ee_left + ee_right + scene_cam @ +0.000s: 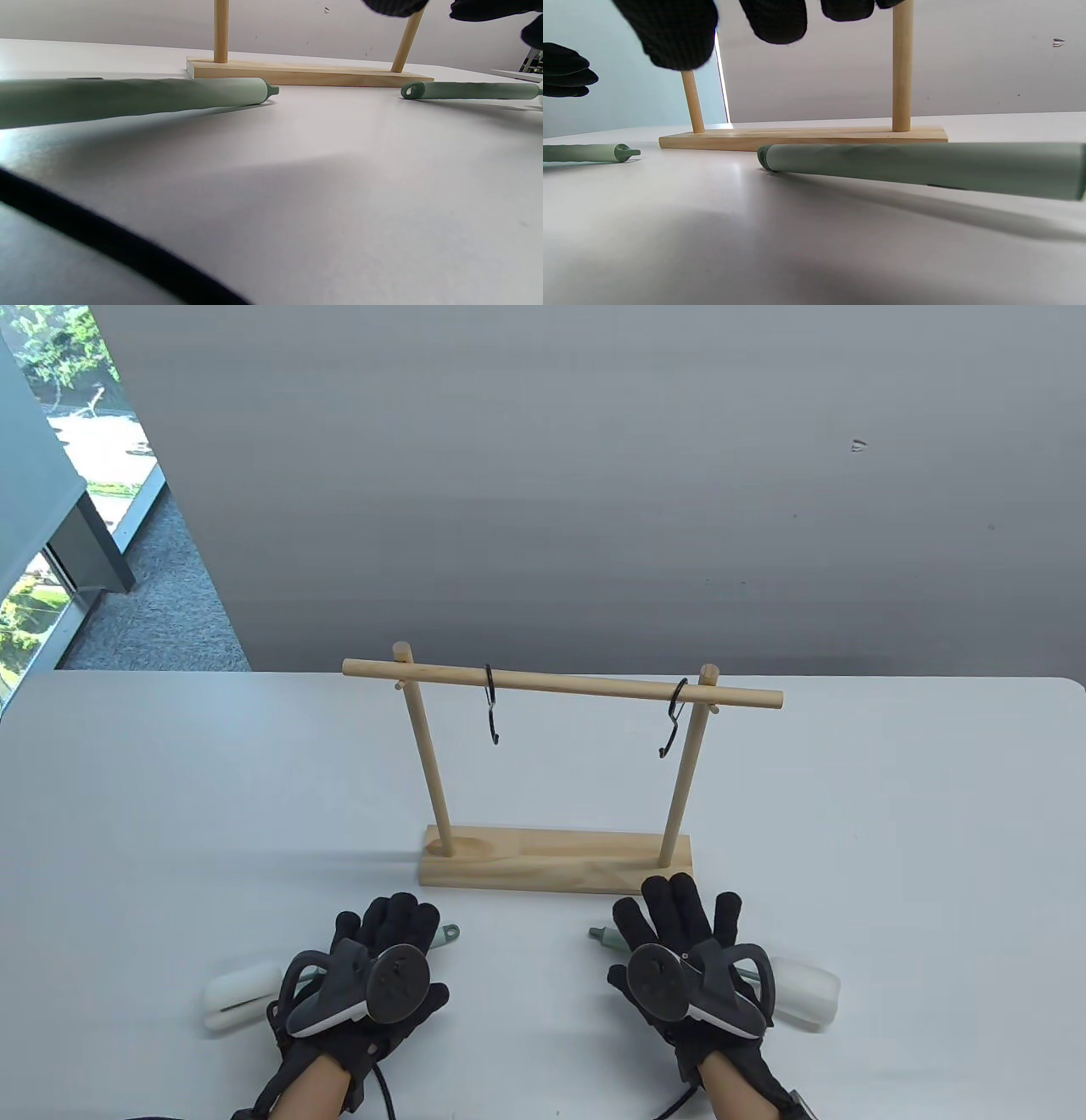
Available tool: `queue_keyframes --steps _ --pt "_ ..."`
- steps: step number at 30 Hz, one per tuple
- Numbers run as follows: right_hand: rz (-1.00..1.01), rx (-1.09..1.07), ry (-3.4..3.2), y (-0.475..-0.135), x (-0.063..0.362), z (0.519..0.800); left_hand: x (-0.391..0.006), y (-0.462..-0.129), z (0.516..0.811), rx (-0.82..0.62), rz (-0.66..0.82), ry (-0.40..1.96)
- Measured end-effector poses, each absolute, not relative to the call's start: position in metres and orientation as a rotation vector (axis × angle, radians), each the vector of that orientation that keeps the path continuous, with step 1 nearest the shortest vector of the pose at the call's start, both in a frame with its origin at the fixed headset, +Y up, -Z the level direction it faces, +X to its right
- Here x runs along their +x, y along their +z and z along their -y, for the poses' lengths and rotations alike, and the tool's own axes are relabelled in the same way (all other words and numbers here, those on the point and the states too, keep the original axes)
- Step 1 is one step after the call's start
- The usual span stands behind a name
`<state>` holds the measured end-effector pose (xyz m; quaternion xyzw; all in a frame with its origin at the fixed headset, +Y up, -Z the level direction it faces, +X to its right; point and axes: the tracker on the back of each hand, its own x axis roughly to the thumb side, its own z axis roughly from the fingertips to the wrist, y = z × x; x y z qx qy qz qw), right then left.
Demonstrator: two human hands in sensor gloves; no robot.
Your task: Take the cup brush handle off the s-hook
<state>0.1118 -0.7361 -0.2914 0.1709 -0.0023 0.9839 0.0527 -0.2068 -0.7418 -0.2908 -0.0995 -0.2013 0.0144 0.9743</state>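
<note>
Two cup brushes lie flat on the white table in front of the wooden rack (556,869). The left brush has a white sponge head (231,997) and a green handle whose loop end (447,935) sticks out past my left hand (394,925). The right brush has its sponge head (806,988) and handle end (601,936) on either side of my right hand (679,908). Both hands are spread flat over the handles, gripping nothing. In the left wrist view the handle (127,97) lies on the table, as does the one in the right wrist view (925,167). Both black S-hooks, left (491,704) and right (673,721), hang empty from the rail.
The rack's two posts rise from its base just beyond my fingertips. The table's far edge runs behind the rack, with a grey wall beyond. A glove cable (106,245) crosses the left wrist view.
</note>
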Motion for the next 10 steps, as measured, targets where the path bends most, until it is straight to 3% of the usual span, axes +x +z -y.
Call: queue_keyframes --steps 10 --pt "0.004 0.518 2.989 -0.2915 0.1120 0.7361 -0.2076 -0.2907 0.7416 -0.222 0.398 0.026"
